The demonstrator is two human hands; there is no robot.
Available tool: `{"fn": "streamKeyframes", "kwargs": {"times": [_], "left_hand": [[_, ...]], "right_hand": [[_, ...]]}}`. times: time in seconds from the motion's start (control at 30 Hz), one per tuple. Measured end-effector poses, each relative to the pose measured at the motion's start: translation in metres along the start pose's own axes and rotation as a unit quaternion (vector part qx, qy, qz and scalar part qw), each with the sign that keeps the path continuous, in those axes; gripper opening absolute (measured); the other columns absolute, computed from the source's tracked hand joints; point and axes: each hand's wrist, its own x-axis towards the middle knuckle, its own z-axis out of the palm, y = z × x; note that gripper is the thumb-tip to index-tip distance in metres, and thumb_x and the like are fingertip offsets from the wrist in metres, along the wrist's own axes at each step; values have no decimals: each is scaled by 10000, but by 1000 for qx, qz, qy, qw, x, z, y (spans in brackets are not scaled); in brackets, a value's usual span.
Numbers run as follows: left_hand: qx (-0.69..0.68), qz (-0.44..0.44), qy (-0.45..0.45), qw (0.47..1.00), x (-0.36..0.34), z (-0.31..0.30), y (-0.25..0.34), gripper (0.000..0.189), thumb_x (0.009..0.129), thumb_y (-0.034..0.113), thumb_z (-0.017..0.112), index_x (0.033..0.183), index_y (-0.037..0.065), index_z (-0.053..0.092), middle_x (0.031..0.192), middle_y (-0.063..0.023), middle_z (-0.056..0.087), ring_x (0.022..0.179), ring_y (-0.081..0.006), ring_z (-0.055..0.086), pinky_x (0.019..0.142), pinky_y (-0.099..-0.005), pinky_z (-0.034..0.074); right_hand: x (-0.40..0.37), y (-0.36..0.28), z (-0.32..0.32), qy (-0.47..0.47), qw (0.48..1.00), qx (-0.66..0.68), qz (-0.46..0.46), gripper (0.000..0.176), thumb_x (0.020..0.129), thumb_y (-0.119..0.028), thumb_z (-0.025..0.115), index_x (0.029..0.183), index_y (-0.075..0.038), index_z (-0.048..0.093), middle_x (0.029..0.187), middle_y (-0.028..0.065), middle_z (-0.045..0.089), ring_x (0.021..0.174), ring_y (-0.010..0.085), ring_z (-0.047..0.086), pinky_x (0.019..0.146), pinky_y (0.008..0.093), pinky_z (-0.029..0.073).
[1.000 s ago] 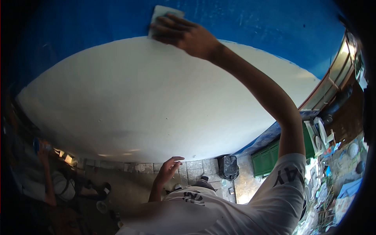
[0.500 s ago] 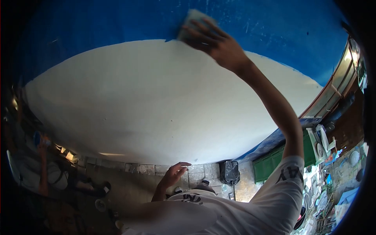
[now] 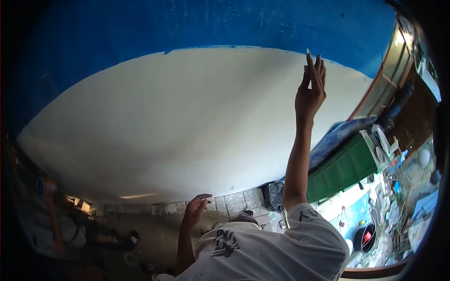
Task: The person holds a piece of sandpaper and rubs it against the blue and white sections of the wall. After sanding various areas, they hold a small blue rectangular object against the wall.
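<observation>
In the head view a wall fills the upper part, with a blue upper area (image 3: 225, 23) and a white lower area (image 3: 211, 103). My right hand (image 3: 311, 91) is raised at the border of the two colours, on the right, seen nearly edge-on. Its fingers are pressed together, and the pointed corner of a thin pale pad (image 3: 308, 51) shows past the fingertips; the rest of the pad is hidden. Down by the foot of the wall, my left hand (image 3: 196, 210) hangs free with its fingers apart and slightly bent, holding nothing.
A black plastic bag (image 3: 274, 195) stands at the wall's foot on the paving (image 3: 234, 201). To the right are a green container (image 3: 344, 171) and clutter. At the dim left, another person's arm (image 3: 54, 220) holds a blue object (image 3: 45, 186).
My right hand has moved right and slightly down along the wall, from the blue area to the colour border, turning edge-on. The view has shifted; my left hand stays low.
</observation>
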Motion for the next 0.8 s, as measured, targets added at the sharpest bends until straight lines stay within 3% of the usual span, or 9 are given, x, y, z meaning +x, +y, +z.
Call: {"fn": "streamKeyframes", "kwargs": {"times": [0.23,0.6,0.8], "left_hand": [[3,4,9,1000,2,-1,7,305,1080,197,531,1315,23,617,1316,-71,671,1073,-158,661,896,-315,502],[-10,-66,-4,998,-5,-4,-14,318,1065,230,553,1305,40,639,1292,-53,670,1080,-152,656,885,-317,513],[18,-57,-13,998,41,8,2,309,1063,204,543,1309,42,635,1301,-58,672,1088,-173,665,896,-322,511]], "right_hand": [[-35,27,13,-18,995,-6,101,379,1060,-78,536,1418,-165,624,1472,220,546,1443,409,419,1200,519,360],[-59,47,29,10,993,-32,115,395,1023,-61,601,1398,-178,640,1469,172,568,1409,425,469,1145,528,431],[-50,99,27,38,990,-72,119,335,1043,-92,591,1362,-152,675,1435,193,592,1414,400,469,1170,515,406]]}}
